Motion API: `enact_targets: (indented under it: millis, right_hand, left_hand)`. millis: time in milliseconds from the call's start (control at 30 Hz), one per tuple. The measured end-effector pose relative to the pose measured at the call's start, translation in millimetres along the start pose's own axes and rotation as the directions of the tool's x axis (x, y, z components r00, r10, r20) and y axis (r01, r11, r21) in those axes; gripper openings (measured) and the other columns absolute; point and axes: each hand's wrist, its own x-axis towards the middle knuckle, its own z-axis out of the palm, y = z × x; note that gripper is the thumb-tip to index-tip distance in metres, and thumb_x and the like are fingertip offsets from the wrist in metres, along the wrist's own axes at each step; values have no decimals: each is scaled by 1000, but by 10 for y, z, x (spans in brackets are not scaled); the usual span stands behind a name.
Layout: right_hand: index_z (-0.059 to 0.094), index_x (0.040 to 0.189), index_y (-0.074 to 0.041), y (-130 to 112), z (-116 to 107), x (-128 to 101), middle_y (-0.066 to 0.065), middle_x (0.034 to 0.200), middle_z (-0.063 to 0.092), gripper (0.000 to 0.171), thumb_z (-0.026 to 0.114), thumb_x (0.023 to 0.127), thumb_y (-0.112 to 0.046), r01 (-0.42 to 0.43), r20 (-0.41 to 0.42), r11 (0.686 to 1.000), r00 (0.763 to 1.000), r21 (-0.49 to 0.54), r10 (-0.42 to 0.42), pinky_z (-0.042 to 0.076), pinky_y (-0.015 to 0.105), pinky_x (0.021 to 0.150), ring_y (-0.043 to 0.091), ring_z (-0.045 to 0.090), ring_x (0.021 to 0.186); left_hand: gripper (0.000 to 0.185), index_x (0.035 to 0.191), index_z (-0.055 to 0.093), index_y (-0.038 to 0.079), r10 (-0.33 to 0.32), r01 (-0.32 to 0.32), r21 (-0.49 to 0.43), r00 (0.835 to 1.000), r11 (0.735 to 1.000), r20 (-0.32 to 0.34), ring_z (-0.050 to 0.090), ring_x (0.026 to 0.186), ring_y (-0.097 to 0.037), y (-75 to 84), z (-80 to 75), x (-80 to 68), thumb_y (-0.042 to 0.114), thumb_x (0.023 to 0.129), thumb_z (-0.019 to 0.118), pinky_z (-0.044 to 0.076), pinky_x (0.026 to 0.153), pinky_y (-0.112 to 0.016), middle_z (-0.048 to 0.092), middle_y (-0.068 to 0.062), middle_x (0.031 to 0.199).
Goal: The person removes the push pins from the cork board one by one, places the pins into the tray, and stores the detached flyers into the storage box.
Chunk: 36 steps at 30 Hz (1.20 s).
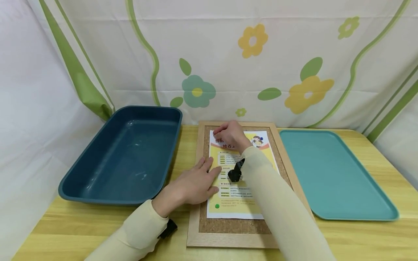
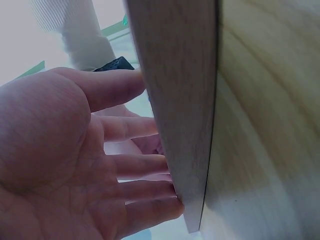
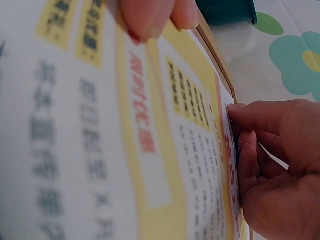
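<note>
A printed yellow-and-white poster point(image 1: 235, 203) lies on a cork board point(image 1: 225, 226) with a wooden frame point(image 1: 235, 240). My left hand point(image 1: 194, 183) rests spread across the frame's left side, its fingertips on the poster's left edge; its fingers point(image 2: 137, 165) look nearly straight. At the poster's upper left corner my right hand point(image 1: 231, 135) presses with thumb and curled fingers point(image 3: 247, 160); whatever lies between them is hidden. A round green spot point(image 1: 217, 206), perhaps a pin head, marks the poster's lower left corner. A small blue one point(image 1: 261, 138) shows near its upper right corner.
Left of the board stands a deep dark-blue tub point(image 1: 122, 201). A flat teal tray point(image 1: 339, 174) lies to its right. All rest on a wood-grain table point(image 1: 81, 228), backed by a flowered curtain point(image 1: 222, 47). My right forearm point(image 1: 281, 203) crosses over the board.
</note>
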Motion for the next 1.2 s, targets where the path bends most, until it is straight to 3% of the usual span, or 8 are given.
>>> enact_targets:
  millis: [767,1200]
  right_hand:
    - [82,103,-14,-3,62,20,6,109,77,8,74,101,-16,24,-3,1000,1000,3,-24,54,40,99,21,70,97]
    - [80,99,-15,32,20,12,7,113,74,7,73,101,-18,24,-19,1000,1000,-14,-25,49,43,106,24,64,102]
  left_hand:
    - [63,166,38,14,-8,8,-9,1000,1000,-3,13,166,-40,-24,3,-28,34,110,58,34,129,-52,17,-20,178]
    - [63,166,38,15,0,0,2,1000,1000,-8,14,166,-41,-19,19,27,36,110,58,33,129,-54,18,-20,178]
